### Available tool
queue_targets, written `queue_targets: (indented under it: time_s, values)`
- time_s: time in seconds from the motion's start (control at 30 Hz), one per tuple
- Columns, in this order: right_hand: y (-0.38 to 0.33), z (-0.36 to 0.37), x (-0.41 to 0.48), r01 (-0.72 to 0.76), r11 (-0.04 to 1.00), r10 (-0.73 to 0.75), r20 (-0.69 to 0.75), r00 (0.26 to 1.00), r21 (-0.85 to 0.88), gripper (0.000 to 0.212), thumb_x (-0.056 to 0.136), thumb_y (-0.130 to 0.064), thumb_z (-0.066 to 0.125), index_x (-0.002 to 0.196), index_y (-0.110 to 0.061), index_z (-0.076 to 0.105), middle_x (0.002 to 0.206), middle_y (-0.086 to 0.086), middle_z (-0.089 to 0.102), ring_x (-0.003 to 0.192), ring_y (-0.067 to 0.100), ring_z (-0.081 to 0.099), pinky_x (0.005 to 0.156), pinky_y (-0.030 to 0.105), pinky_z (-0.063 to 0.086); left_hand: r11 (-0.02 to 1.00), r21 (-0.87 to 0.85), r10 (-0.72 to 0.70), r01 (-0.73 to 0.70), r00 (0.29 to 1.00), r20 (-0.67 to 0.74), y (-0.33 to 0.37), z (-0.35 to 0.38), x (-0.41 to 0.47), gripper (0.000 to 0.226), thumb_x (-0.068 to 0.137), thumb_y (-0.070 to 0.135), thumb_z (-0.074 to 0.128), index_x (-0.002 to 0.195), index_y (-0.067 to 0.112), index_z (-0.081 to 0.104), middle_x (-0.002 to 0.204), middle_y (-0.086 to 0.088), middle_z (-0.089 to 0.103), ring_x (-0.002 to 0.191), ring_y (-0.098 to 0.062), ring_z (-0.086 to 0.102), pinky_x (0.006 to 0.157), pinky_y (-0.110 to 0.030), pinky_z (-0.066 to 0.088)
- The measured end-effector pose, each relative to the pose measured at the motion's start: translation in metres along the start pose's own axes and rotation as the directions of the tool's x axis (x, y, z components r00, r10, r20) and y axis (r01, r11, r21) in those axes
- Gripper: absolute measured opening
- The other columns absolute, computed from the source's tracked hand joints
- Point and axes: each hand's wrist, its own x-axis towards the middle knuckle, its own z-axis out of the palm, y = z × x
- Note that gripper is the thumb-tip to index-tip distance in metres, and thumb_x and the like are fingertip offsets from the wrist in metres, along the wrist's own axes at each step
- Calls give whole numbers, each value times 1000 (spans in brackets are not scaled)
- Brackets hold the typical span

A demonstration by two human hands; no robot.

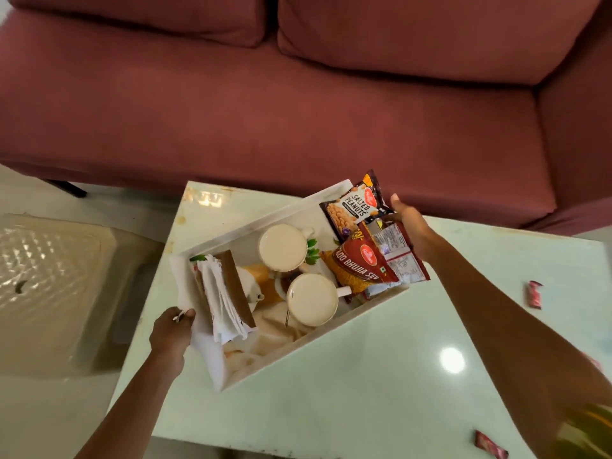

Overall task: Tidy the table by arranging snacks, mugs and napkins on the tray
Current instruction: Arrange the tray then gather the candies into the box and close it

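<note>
Fingers [185, 314] of the left hand [170, 331] are curling over the left end of the white rectangular tray [298, 354], clamping its rim. The right hand [409, 226] is gripping the opposite end, thumb raised and fingers closing on the rim among the packets heaped there, which are partly hiding them.

The tray is lying askew over the pale green glossy table [381, 376]; whether it is touching the tabletop cannot be told. Inside it, two cream round mugs are standing upright, the far mug [283, 246] and the near mug [313, 299], both handles pointing right. A stack of white paper napkins [220, 293] is leaning in a brown holder at the left end.

At the right end, a brown salted peanuts packet [354, 207] is poking over the far corner. A red bhujia sev packet [359, 265] is lying below it, and a dark red packet [399, 256] is overlapping both beside the right hand.

Two small red wrappers [534, 294] are lying on the table well to the right. A maroon fabric sofa [298, 94] is standing behind.
</note>
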Motion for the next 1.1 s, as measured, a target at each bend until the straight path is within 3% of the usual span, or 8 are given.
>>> queue_targets:
  time_s: [0.07, 0.2, 0.3, 0.4, 0.47, 0.8, 1.0, 1.1]
  values:
    - [1, -14, -36, 32, 999, -32, -19, 999, -1, 65, 85, -62, 45, 120, -9, 57, 118, 18, 63, 104, 36, 61, 99, 52, 44, 1000, -9, 17, -17, 1000, 25, 13, -13, -19, 35, 91, 18, 53, 119, -2, 51, 127, -27, 52, 116, -45, 51, 100, -52, 43]
    - [2, -45, -117, 23, 998, -29, -96, 995, -61, 75, 68, -65, 65, 110, -4, 61, 104, 17, 68, 92, 32, 66, 88, 45, 52, 996, -18, 95, -93, 987, 128, 38, -39, -66, 20, 93, 20, 48, 102, 4, 54, 112, -21, 53, 101, -38, 53, 80, -43, 44]
    - [11, -66, -169, 17, 998, -24, -133, 991, -53, 59, 66, -52, 74, 98, -3, 66, 90, 16, 71, 78, 29, 68, 70, 35, 54, 991, 16, 126, -130, 980, 154, 56, -54, -98, 39, 93, 22, 48, 129, 6, 46, 134, -20, 48, 122, -41, 47, 92, -48, 44]
    - [24, -87, -219, 38, 999, -38, -183, 982, -3, 48, 66, -39, 79, 92, 0, 68, 85, 16, 71, 66, 24, 66, 58, 28, 51, 979, 35, 191, -203, 958, 212, 73, -66, -132, 40, 94, 22, 47, 129, 3, 44, 136, -22, 47, 122, -40, 46, 92, -47, 44]
    - [33, -101, -243, 68, 997, -61, -217, 974, 23, 49, 64, -34, 82, 92, 3, 68, 86, 17, 71, 65, 24, 66, 60, 28, 52, 970, 42, 225, -241, 947, 230, 81, -68, -152, 39, 94, 21, 48, 129, 4, 45, 135, -20, 48, 116, -38, 49, 86, -41, 42]
    - [76, -173, -305, 67, 995, -44, -276, 960, 75, 37, 64, -34, 81, 82, -5, 68, 79, 13, 70, 64, 27, 68, 60, 30, 55, 940, 151, 256, -305, 926, 276, 82, -28, -222, 48, 94, 21, 48, 138, 6, 36, 143, -19, 41, 127, -39, 41, 104, -51, 39]
    - [98, -207, -285, 88, 993, -67, -251, 966, 74, 25, 66, -33, 79, 74, -15, 63, 72, 7, 69, 62, 23, 67, 57, 29, 53, 951, 155, 224, -267, 943, 247, 65, 13, -236, 45, 93, 21, 49, 135, 6, 41, 138, -20, 45, 123, -40, 45, 96, -49, 44]
    - [108, -213, -265, 72, 996, -55, -257, 965, 57, 36, 67, -35, 78, 87, -7, 68, 78, 11, 71, 67, 26, 67, 57, 29, 52, 950, 182, 214, -254, 953, 212, 57, 29, -234, 44, 93, 21, 50, 134, 6, 43, 138, -20, 46, 123, -39, 45, 98, -49, 44]
